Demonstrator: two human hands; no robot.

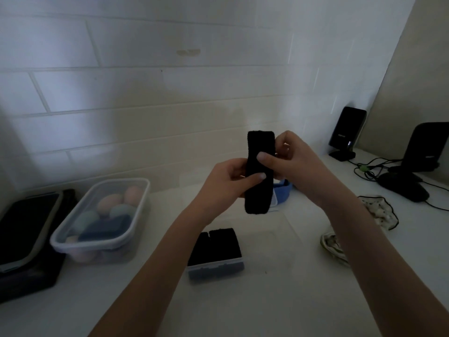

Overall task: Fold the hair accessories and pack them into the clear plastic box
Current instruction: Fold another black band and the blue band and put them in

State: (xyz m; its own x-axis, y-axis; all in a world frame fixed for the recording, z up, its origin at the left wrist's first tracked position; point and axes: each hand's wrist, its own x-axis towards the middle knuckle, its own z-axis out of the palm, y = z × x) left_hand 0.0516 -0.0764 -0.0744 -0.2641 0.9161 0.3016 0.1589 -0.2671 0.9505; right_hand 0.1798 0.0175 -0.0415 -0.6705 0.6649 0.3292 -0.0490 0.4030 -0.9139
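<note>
Centre frame, above a white counter (279, 300): a black headband (259, 171) is held upright, folded into a flat strip.
Left hand (224, 182): grips the strip's lower half, thumb pressed across its front, fingers curled behind.
Right hand (289, 159): pinches the strip's upper right edge, thumb on the front, fingers curled behind.
Clear plastic box (215, 265): sits on the counter below the hands, with dark folded pieces inside.
Blue headband (281, 188): lies behind the hands, partly hidden.
Right of frame: patterned fabric pieces (379, 212) lie near the right forearm; dark stands and cables (413, 176) occupy the corner.
Lower left: a larger clear tub (102, 220) holds pastel rounded items beside a dark tray (26, 234).
</note>
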